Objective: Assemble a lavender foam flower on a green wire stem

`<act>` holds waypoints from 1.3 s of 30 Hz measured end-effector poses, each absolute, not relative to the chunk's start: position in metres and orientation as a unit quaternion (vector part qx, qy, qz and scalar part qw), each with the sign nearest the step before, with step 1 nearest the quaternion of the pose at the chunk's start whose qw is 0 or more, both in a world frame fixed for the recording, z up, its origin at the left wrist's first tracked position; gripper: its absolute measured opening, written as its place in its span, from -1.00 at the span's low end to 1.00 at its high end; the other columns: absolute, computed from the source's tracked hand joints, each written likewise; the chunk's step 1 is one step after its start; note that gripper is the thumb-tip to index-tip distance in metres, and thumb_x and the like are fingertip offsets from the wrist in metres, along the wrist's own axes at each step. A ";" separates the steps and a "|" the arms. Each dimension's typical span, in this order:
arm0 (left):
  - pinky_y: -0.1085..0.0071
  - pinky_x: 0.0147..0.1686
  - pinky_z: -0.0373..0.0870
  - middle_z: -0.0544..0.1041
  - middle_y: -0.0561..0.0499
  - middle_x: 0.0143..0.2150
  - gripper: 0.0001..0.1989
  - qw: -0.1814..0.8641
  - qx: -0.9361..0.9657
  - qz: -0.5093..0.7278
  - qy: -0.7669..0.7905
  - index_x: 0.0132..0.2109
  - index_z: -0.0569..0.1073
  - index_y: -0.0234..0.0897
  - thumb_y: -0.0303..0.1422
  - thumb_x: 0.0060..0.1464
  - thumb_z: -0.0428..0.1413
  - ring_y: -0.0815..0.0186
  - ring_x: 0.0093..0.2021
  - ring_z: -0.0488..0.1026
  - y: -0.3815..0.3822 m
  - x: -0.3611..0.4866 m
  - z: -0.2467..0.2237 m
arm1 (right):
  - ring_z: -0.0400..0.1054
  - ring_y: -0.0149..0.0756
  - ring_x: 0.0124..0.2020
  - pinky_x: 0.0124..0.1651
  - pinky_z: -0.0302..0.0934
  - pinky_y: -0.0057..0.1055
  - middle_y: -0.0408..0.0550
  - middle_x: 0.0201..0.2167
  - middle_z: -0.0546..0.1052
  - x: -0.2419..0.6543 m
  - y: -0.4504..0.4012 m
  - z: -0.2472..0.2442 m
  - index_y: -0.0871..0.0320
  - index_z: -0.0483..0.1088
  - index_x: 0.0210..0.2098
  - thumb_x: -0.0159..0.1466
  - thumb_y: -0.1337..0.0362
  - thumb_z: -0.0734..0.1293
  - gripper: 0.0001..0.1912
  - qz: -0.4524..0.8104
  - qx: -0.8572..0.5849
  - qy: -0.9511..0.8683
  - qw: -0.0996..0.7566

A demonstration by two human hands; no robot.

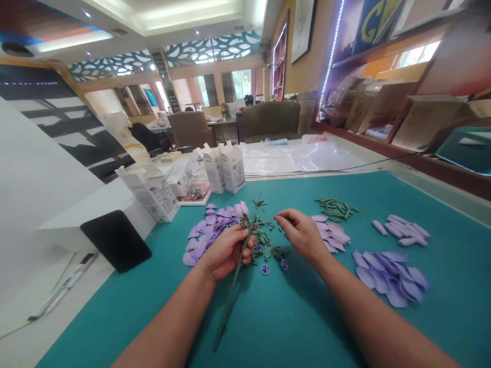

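Note:
My left hand (pixel 228 251) is closed around a long green stem (pixel 235 286), which slants from small leaves at its top down toward me. To its right my right hand (pixel 301 232) is raised over the mat, thumb and fingertips pinched together; whatever they hold, if anything, is too small to make out. Small green parts (pixel 273 251) and purple rings (pixel 265 269) lie between and below the hands. Purple petals (pixel 205 235) are heaped beyond my left hand, and paler petals (pixel 333 235) lie just past my right hand.
On the teal mat (pixel 307 332), green tubes (pixel 334 208), pale lilac pieces (pixel 402 229) and more purple petals (pixel 389 276) lie to the right. White boxes (pixel 232 168) stand at the back. A black tablet-like object (pixel 115 240) leans at the left.

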State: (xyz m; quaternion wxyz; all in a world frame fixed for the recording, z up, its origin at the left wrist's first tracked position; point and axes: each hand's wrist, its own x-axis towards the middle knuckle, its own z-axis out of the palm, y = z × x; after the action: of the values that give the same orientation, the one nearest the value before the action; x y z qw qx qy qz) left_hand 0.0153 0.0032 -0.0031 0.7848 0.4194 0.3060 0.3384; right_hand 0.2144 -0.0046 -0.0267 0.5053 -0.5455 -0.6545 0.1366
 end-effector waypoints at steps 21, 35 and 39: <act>0.56 -0.54 0.20 0.47 0.01 -0.40 -0.71 0.452 0.622 0.411 0.490 -0.06 0.36 -0.32 -0.36 0.04 0.08 0.46 -0.53 0.30 0.013 -0.070 0.039 | 0.34 -0.29 -0.51 -0.47 0.19 -0.40 -0.08 -0.54 0.48 0.228 0.003 -0.036 0.15 0.46 -0.39 0.15 -0.01 0.27 -0.65 0.250 -0.571 -0.600 0.501; 0.30 -0.11 0.32 0.59 -0.09 -0.22 -0.68 0.118 0.600 0.209 0.763 -0.01 0.41 -0.24 -0.45 0.08 -0.05 0.13 -0.09 0.48 0.084 -0.128 -0.025 | 0.40 -0.24 -0.51 -0.43 0.25 -0.38 -0.09 -0.54 0.50 0.232 0.010 -0.049 0.12 0.48 -0.37 0.13 -0.08 0.26 -0.60 0.248 -0.592 -0.627 0.443; 0.28 -0.07 0.33 0.57 -0.16 -0.09 -0.66 0.082 0.604 0.176 0.773 0.04 0.39 -0.25 -0.43 0.13 -0.06 0.11 -0.03 0.47 0.091 -0.128 -0.034 | 0.38 -0.25 -0.53 -0.44 0.23 -0.39 -0.12 -0.58 0.46 0.226 0.006 -0.046 0.12 0.47 -0.40 0.11 -0.07 0.26 -0.61 0.247 -0.596 -0.619 0.447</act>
State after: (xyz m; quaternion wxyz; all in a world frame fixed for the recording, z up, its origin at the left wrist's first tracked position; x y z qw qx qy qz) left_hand -0.1284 0.0912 -0.0336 0.0820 0.6038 0.7732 0.1757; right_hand 0.2263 0.0057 -0.0464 0.4474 -0.5958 -0.6194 0.2473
